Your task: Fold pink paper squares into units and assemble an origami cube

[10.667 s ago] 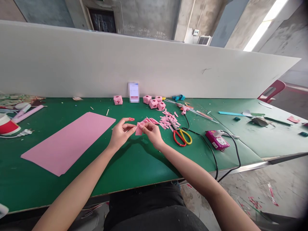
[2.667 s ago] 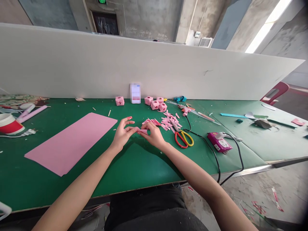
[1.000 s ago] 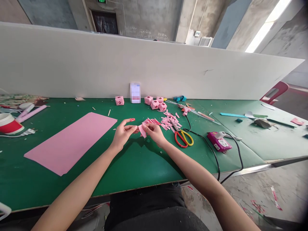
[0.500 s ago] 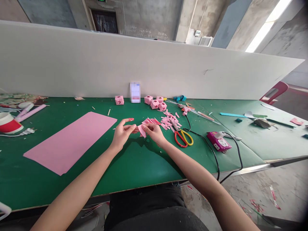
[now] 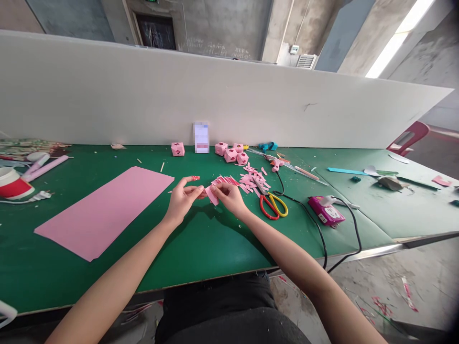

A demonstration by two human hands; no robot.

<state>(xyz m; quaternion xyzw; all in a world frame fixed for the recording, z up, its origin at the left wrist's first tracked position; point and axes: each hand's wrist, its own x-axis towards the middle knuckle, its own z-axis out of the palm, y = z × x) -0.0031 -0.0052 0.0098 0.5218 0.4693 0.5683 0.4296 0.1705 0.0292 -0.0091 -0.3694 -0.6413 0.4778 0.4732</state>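
Between my two hands, above the green tabletop, is a small pink paper piece (image 5: 212, 196). My left hand (image 5: 182, 198) pinches its left end between thumb and fingers; the index finger, with a red wrapping at its tip, is raised. My right hand (image 5: 229, 197) is closed on the other side of the piece, thumb on top. The fingers hide part of the paper, so its full shape cannot be made out. Just behind my hands lies a pile of pink paper strips (image 5: 225, 180), with more loose pink scraps (image 5: 255, 177) to its right.
A stack of pink paper sheets (image 5: 107, 210) lies at left. Red-and-yellow scissors (image 5: 273, 206) rest right of my hands, near a pink glue gun (image 5: 276, 165) and a purple power strip (image 5: 325, 210). Folded pink paper shapes (image 5: 230, 155) and a phone (image 5: 201, 138) stand by the white partition (image 5: 143, 100).
The pink paper piece has tilted very slightly between my fingers. Both hands stay in nearly the same place, and the things on the table have not moved.
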